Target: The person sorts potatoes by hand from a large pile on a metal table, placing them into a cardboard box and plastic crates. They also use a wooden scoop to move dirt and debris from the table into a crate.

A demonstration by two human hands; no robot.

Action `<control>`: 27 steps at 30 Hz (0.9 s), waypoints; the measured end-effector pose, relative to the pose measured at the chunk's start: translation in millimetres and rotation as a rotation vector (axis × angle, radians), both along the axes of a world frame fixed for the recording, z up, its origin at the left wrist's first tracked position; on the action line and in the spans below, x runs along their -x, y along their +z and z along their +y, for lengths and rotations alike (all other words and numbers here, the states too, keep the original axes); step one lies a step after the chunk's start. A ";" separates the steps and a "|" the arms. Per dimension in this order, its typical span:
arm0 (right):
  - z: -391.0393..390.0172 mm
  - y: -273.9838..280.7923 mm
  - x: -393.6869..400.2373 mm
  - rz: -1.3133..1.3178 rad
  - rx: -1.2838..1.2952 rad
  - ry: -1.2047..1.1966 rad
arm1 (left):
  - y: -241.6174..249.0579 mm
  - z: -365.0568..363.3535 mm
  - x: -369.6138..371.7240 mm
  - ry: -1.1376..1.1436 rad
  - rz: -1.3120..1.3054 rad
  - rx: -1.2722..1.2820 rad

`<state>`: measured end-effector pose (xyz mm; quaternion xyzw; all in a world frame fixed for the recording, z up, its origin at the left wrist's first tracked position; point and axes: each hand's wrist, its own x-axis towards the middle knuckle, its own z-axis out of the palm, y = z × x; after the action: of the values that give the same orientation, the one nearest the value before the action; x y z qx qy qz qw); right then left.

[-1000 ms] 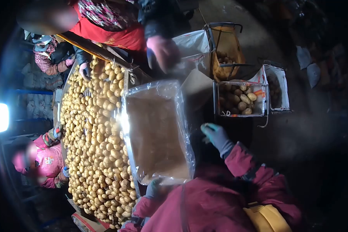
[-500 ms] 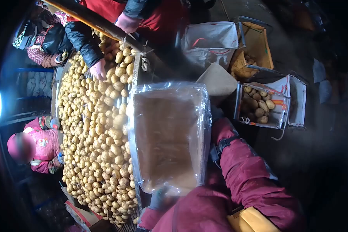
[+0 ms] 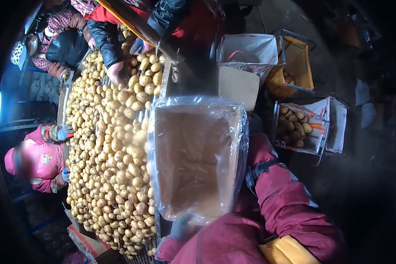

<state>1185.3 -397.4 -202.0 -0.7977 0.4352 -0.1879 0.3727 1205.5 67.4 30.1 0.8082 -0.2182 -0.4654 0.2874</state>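
A cardboard box (image 3: 198,163) lined with clear plastic (image 3: 240,132) stands open in front of me, with nothing visible inside. My left hand (image 3: 181,226), in a grey glove, is at the box's near left corner, partly behind the plastic; its fingers cannot be made out. At the box's right side is my right hand (image 3: 254,123), dark-gloved and mostly hidden by shadow and the box edge. Many potatoes (image 3: 110,154) cover the sorting table (image 3: 166,79) directly left of the box.
Across the table is a person in pink (image 3: 46,158); other people's hands (image 3: 115,72) reach over the potatoes at the top. A metal-framed bag of potatoes (image 3: 295,127), a white bag (image 3: 248,48), a yellow container (image 3: 297,61) and a pale board (image 3: 238,86) are at the right.
The view has shifted slightly. The box looks more upright and its inside shows deeper. The pale board appears turned, and the other people's hands have moved over the potatoes.
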 end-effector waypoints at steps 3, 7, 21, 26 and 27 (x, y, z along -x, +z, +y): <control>-9.0 50.4 3.7 0.113 0.172 0.051 | 1.5 4.9 -5.3 -0.053 0.050 0.008; -24.8 124.6 17.1 0.369 0.735 0.110 | 27.0 -17.0 -13.7 -0.187 0.039 -0.056; -143.1 216.0 137.4 -0.799 -0.454 -0.668 | -97.0 -41.1 -48.0 0.932 1.177 0.103; -127.1 237.1 151.1 -0.831 -0.422 -0.649 | -119.6 -80.5 -58.6 1.086 1.402 0.117; -123.2 240.9 151.4 -0.832 -0.413 -0.634 | -133.4 -86.0 -64.6 0.989 1.259 0.051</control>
<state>1033.9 -520.6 38.9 -0.3974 0.4977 -0.5003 0.5866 1270.2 -18.7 -103.2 0.3899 0.3580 -0.6476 0.5482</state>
